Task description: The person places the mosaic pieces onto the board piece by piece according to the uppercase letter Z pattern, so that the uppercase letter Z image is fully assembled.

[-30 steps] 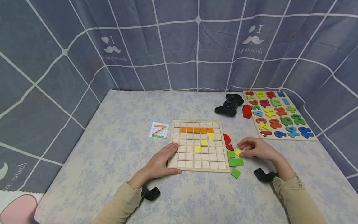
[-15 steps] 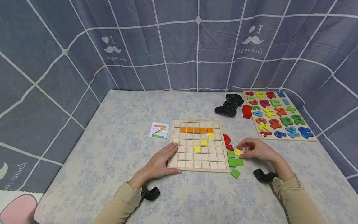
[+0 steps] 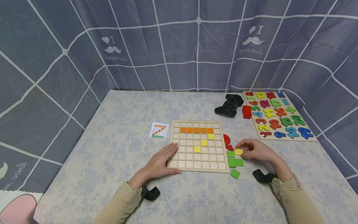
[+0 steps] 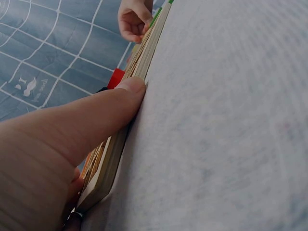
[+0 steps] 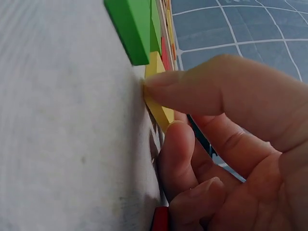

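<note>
Thumb and index finger of my right hand (image 3: pixel 258 150) pinch a yellow square tile (image 3: pixel 239 151) low over the cloth, right of the wooden grid board (image 3: pixel 201 170). The right wrist view shows the thumb on one side of that yellow tile (image 5: pixel 155 98) and the index fingertip at its end. My left hand (image 3: pixel 160 161) rests on the board's near left corner, fingers on its left side and thumb along the front edge (image 4: pixel 108 168). In the board lie a row of orange tiles (image 3: pixel 197 130) and a diagonal of three yellow tiles (image 3: pixel 204 142).
Green tiles (image 3: pixel 232 162) and red pieces (image 3: pixel 227 139) lie right of the board. A pattern card (image 3: pixel 159 130) is at its left. Farther back are a black game controller (image 3: pixel 230 105), a red block (image 3: pixel 247 112) and a number puzzle board (image 3: pixel 279 115).
The yellow tile has turned slightly and shifted a little in my right hand's fingertips, and the right fingers have closed in around it. My left hand has stayed in place.
</note>
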Tool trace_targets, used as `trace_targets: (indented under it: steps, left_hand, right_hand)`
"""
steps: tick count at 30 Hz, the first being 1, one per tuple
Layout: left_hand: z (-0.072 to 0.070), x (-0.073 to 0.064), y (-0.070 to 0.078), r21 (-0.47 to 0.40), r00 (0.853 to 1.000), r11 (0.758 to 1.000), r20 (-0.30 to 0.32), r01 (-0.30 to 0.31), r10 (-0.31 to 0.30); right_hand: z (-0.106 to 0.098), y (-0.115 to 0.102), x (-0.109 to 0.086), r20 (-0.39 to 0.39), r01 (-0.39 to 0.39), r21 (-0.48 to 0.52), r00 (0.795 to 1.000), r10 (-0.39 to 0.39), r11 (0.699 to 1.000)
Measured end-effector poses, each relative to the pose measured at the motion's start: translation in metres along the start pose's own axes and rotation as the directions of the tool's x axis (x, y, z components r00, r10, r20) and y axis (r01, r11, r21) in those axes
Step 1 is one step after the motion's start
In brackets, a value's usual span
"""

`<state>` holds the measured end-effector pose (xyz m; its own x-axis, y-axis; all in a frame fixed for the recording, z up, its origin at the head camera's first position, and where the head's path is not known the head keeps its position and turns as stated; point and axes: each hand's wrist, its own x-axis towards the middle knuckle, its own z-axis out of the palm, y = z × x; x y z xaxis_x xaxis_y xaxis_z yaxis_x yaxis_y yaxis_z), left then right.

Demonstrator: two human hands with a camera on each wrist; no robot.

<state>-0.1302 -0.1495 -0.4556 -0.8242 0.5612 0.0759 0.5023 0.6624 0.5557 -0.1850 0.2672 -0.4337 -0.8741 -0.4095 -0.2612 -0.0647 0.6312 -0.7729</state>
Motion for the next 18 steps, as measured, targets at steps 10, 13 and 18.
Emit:
trace_targets:
  steps: [10,13,18]
  left_hand:
    - [-0.0004,0.0004,0.0001,0.003,1.0,1.0,0.002,-0.001,0.001]
    - [-0.0003,0.0002,0.0,0.002,1.0,1.0,0.002,-0.002,0.002]
    - [0.0,0.0001,-0.0001,-0.006,1.0,1.0,0.001,-0.002,0.002]
  right_hand:
    - [0.0033,-0.0006,0.0019,-0.052,0.014,-0.001,0.999,-0.014,1.0]
    - [0.005,-0.0018,0.0027,-0.071,0.003,-0.002,0.997,-0.003,1.0]
    - [0.0054,-0.005,0.0023,-0.095,-0.021,0.025,0.995,0.024,0.999]
